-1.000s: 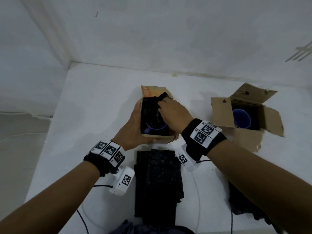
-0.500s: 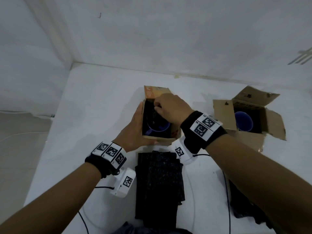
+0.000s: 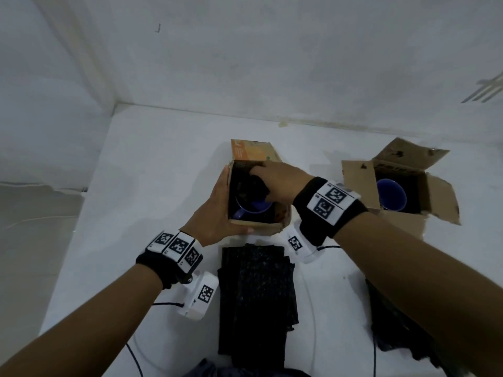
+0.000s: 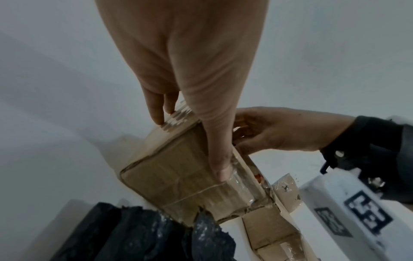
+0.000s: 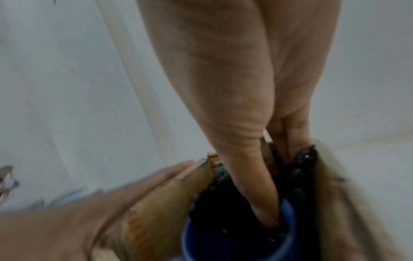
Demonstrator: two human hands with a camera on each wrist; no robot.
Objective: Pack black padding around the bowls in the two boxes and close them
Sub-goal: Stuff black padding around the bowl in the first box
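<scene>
The left cardboard box stands open with a blue bowl inside. My left hand lies flat against its left wall, with the thumb straight along the near face. My right hand reaches into the box from the right and pinches a piece of black padding between thumb and fingers. The right wrist view shows the thumb down at the bowl's rim and the fingers sunk in the padding by the far wall. The second box stands open at the right with a blue bowl and dark padding around it.
A stack of black padding sheets lies just in front of the left box. More dark padding lies under my right forearm. White walls close the table's back and left. Thin cables run over the near tabletop.
My right hand has gone from the box's far rim deeper inside, taking the black padding down beside the bowl. The left hand has stayed on the box's side.
</scene>
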